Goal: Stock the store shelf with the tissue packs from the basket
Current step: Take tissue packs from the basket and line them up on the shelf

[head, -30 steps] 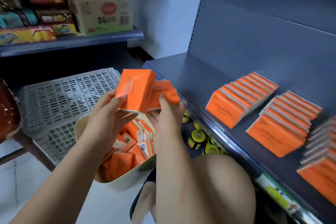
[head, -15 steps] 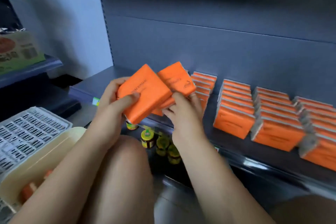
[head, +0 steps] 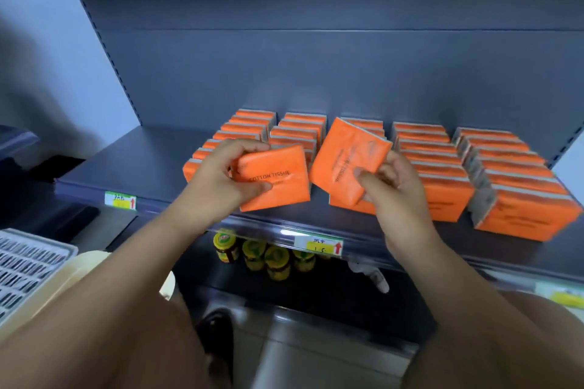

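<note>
Tissue packs in orange plastic wrap (head: 273, 178) hang over the dark grey metal shelf (head: 142, 161), one clasped in the left grip (head: 218, 177), one in the right grip (head: 392, 186). Shoved in carelessly, they could topple the standing orange rows (head: 433, 167)

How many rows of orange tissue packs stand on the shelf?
5. Left to right: first row, second row, third row largely hidden behind the tissue pack in the right hand, fourth row, fifth row at the right end.
</note>
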A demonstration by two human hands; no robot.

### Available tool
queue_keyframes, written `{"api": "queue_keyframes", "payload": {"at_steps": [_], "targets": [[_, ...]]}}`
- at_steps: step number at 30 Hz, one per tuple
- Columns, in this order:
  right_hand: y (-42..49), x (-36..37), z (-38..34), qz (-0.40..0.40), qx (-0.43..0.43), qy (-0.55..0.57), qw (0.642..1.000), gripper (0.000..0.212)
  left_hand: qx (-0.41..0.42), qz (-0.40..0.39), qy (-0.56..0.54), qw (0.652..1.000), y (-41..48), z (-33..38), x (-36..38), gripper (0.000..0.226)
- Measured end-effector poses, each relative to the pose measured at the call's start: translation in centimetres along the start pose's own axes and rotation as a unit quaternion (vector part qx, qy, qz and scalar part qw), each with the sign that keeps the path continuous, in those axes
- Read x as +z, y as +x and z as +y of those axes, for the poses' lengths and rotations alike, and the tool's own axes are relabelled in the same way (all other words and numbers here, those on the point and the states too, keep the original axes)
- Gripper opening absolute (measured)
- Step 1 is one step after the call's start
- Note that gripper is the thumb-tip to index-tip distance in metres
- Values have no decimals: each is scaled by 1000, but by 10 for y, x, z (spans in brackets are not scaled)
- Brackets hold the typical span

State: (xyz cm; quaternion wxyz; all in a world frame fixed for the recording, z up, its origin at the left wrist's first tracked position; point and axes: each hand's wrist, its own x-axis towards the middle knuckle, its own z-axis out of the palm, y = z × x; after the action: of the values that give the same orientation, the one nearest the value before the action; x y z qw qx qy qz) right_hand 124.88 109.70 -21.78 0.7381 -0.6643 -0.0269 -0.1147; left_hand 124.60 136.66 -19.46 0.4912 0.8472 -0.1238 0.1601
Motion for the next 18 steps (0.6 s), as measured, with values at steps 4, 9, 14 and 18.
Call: {"api": "queue_keyframes", "payload": {"at_steps": [4, 9, 14, 18], "targets": [[2, -4, 7, 12, -4, -23, 1000, 25, 11, -6, 36, 999, 5, -13, 18, 58], [11, -15, 4, 6, -40, -90, 995, 29, 30, -40, 90, 995, 21, -18, 37, 56], [17, -22, 2, 4, -57, -125, 990, 33, 85, -86, 167, 979, 36, -28, 45, 54], [22, -26, 2, 12, -52, -131, 990, 34, 122, -84, 254, 956, 42, -38, 42, 54]]}}
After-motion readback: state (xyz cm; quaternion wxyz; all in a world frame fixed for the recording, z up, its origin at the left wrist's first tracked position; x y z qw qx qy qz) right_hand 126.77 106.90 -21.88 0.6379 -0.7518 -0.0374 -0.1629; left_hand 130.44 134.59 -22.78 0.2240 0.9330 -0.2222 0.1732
